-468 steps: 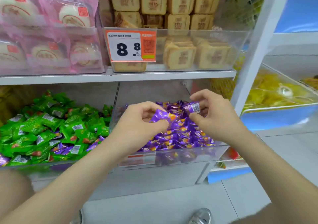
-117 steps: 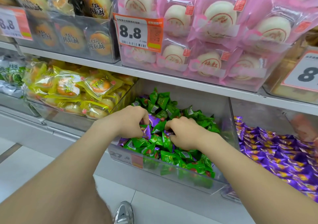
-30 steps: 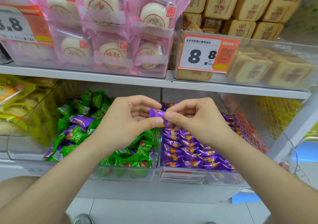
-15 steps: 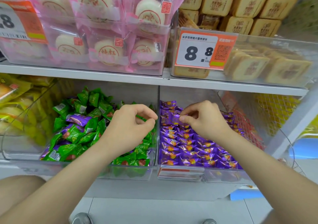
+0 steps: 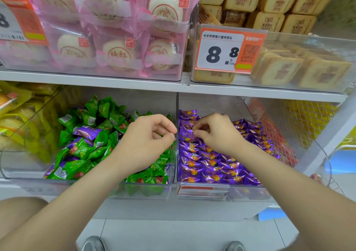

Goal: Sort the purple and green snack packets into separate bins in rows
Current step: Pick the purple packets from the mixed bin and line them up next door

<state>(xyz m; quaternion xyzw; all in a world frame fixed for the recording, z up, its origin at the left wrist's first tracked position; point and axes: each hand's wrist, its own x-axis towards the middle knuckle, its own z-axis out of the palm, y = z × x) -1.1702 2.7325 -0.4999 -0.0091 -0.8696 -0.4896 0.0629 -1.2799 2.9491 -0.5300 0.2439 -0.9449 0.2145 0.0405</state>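
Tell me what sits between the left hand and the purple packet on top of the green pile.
Nothing visible: the stray purple packet lies exposed atop the green packets, left of the left hand. The clear divider then stands before the purple bin.

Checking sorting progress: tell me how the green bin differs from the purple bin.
The green bin holds a jumbled heap; the purple bin holds neat rows. The green bin contains stray purple packets; the purple bin shows only purple. Both are clear plastic, side by side.
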